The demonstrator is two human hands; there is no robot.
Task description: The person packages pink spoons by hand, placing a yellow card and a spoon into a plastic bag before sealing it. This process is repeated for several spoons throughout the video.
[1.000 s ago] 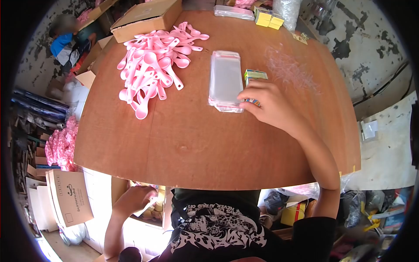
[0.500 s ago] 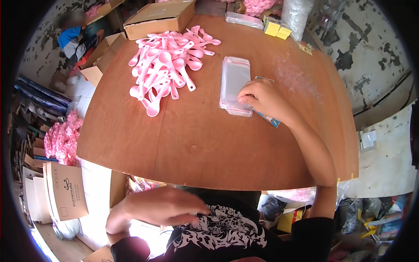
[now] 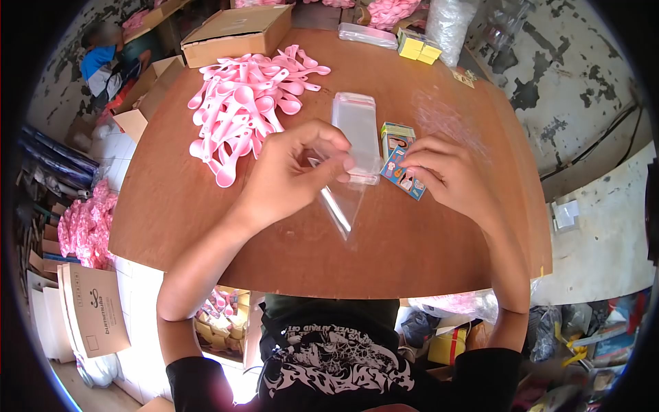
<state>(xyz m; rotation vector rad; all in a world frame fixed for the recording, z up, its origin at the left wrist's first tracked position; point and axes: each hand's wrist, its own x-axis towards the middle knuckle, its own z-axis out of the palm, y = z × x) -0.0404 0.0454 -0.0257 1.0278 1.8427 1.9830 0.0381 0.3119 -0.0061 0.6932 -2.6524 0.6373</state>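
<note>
1. Left hand (image 3: 292, 168), centre of frame: a clear plastic bag (image 3: 338, 209) is pinched between thumb and fingers; its upper part is partly hidden by them, and its transparent outline is hard to trace.
2. Right hand (image 3: 449, 172), right of centre: a blue printed card (image 3: 397, 172) is pinched by the fingertips. Part of its face is covered, and its print is too small to be read.
3. Stack of clear bags (image 3: 357, 127): found flat on the worktop (image 3: 295, 264), between the hands; its lower left is obscured by the left hand.
4. Small card pack (image 3: 393, 130): located just beside the stack, partly overlapped by the card.
5. Pink spoons (image 3: 237, 103): heaped at upper left of centre; an exact count is prevented by overlap.
6. Person (image 3: 103, 69), upper left: blurred, partly hidden by an open carton (image 3: 147, 89).
</note>
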